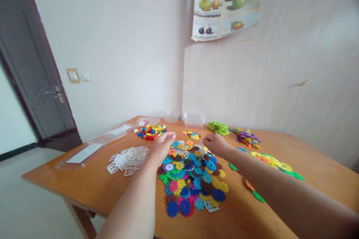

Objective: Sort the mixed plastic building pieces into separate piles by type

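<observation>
A large heap of notched plastic discs in blue, yellow, green, pink and brown spreads over the table in front of me. A few white window-shaped pieces lie mixed into it. Over the heap's far left edge is my left hand, thumb and fingers drawn together; whatever they may hold is hidden. Across from it, my right hand is curled at the heap's far right edge, and its grip cannot be made out either. Between the hands, orange discs and blue ones lie at the far end of the heap.
On the wooden table lie white window-shaped pieces, small building bricks, green pieces, purple pieces and a chain of joined discs. Clear containers stand at the back, and clear lids rest on the left.
</observation>
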The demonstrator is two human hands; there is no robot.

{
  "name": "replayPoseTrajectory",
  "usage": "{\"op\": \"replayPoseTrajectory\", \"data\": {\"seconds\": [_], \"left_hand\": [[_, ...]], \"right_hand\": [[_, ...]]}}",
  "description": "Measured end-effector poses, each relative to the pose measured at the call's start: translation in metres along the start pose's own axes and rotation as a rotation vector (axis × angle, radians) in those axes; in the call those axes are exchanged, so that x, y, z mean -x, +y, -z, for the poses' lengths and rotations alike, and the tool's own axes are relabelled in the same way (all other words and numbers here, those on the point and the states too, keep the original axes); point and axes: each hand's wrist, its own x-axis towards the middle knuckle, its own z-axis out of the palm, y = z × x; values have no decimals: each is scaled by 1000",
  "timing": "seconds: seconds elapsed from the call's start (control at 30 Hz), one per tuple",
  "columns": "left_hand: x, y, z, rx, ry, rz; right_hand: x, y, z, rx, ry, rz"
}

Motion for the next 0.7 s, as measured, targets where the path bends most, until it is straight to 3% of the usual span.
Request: {"op": "replayPoseTrajectory", "data": {"seconds": [0.3,0.43,0.53,0.7], "left_hand": [[12,14,-5,-24,-253,6],[14,15,-4,-28,-320,26],[9,10,-1,-19,-207,2],[-6,-2,17,-256,284,-53]], "right_hand": [[23,-50,-13,-550,-173,-71],[31,-68,-22,-745,-187,-68],[33,-72,-23,-790,-152,-86],[41,-65,-9,-899,-120,-151]]}}
